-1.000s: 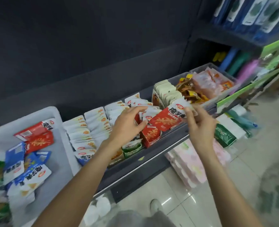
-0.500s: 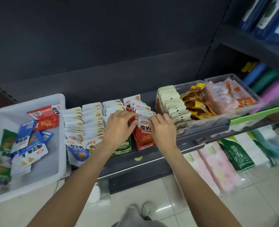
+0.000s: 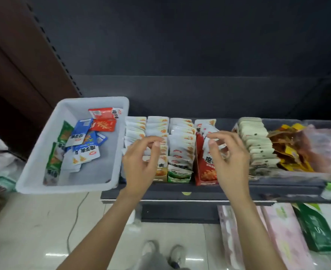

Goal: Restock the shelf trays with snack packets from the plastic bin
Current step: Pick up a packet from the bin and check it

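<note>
Both hands [image 3: 184, 156] have lifted off the packets [image 3: 182, 147], hovering above.

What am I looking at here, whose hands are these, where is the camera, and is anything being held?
No machine here: a person works with two bare hands, and the one picture comes from a camera worn on their head, looking forward and down. The left hand and right hand hover above rows of snack packets standing in shelf trays; both have loosely curled fingers and seem to hold nothing. At the left sits a white plastic bin with loose red, blue and green packets. At the right, a clear tray holds cream and yellow-brown packets. Below are the floor and the person's shoes.
</note>
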`<action>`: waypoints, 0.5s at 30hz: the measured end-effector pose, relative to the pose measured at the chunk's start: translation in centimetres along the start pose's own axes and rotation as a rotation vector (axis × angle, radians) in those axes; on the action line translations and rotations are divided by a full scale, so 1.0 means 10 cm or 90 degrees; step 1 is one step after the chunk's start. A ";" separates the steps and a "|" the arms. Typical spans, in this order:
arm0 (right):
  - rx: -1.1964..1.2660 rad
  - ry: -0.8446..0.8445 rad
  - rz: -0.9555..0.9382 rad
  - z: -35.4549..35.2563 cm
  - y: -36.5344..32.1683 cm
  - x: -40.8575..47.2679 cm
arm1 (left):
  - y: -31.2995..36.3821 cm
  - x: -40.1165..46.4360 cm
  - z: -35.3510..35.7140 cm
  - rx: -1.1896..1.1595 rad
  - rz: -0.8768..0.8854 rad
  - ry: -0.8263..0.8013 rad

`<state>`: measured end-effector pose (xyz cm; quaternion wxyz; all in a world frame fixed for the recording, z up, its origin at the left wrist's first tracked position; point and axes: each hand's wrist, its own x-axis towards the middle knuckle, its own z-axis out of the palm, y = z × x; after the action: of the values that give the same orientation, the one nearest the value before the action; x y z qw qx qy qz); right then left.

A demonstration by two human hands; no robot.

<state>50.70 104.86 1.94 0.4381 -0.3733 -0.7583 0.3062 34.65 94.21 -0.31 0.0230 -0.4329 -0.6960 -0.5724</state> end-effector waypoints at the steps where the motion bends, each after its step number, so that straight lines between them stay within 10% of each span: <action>1: 0.034 -0.057 -0.006 0.10 -0.17 0.02 | -0.06 -0.02 -0.20 -0.014 -0.030 0.045; 6: 0.090 -0.371 -0.043 0.93 -0.74 0.02 | -0.75 0.07 -1.22 0.090 -0.140 0.087; 15: -0.102 -0.548 -0.072 3.14 -1.08 0.44 | -2.32 0.83 -2.02 0.386 -0.226 -0.278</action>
<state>17.98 98.42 -1.04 0.0679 -0.2025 -0.9121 0.3499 5.48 83.19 -7.01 -0.0976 -0.3909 -0.8856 -0.2311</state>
